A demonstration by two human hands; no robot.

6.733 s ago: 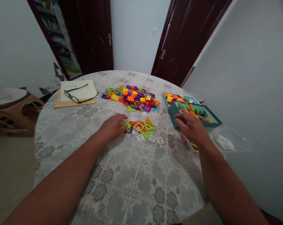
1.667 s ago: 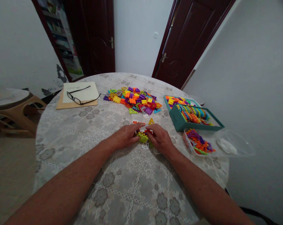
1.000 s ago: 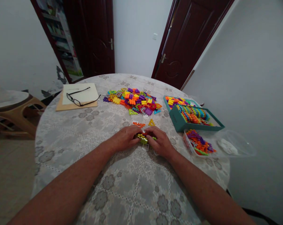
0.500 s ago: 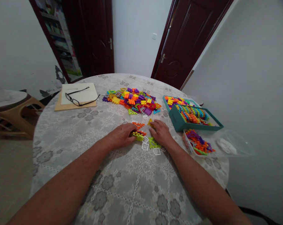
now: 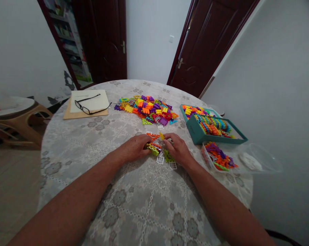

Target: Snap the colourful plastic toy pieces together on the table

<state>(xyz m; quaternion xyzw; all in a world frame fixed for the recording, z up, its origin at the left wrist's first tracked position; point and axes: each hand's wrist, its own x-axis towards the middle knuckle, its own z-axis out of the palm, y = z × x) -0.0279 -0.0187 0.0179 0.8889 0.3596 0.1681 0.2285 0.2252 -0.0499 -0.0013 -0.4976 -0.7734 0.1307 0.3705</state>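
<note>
My left hand [image 5: 136, 148] is closed around a stack of toothed plastic building pieces [image 5: 153, 149], lime green at the near side with orange and red behind. In my right hand [image 5: 176, 147], a small yellow building piece [image 5: 162, 136] is pinched between thumb and fingertips. An orange triangular lattice piece [image 5: 152, 136] lies just beyond the left fingertips. Beneath the right hand sits a green toothed piece [image 5: 168, 156], partly covered by it. White lattice window pieces [image 5: 160, 160] are scattered on the cloth near both hands.
A heap of colourful building pieces [image 5: 148, 109] lies farther back on the patterned tablecloth [image 5: 134, 208]. At right stand a teal box [image 5: 195, 134] of pieces and a clear plastic tub [image 5: 207, 155] with its lid. Black glasses [image 5: 85, 110] rest on paper at left.
My right hand has taken the yellow piece up off the cloth and brought it slightly toward the left hand. My left hand keeps its grip. The whole view has shifted a little.
</note>
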